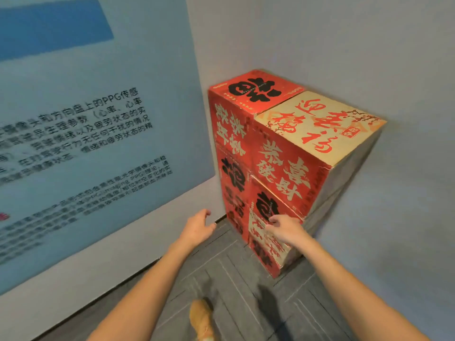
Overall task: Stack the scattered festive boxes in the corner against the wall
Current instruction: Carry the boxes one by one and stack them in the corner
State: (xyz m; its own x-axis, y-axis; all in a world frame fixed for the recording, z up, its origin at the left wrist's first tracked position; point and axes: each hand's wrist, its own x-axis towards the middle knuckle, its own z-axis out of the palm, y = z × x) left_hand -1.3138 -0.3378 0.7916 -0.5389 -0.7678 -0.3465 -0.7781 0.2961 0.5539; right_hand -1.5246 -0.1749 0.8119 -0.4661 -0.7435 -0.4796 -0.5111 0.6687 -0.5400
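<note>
Though they look like light, stiff cardboard, the festive boxes (283, 153) would dent at the corners if squeezed, so flat palms on opposite faces seem the safest hold. They stand stacked in the far corner, against both grey walls (369, 57). The right hand (285, 228) rests loosely curled fingers on a low box front, grasping nothing; the left hand (198, 226) hovers released, apart from the stack. Underfoot is grey tiled floor (234, 279); a printed blue poster (86, 131) covers the left wall.
</note>
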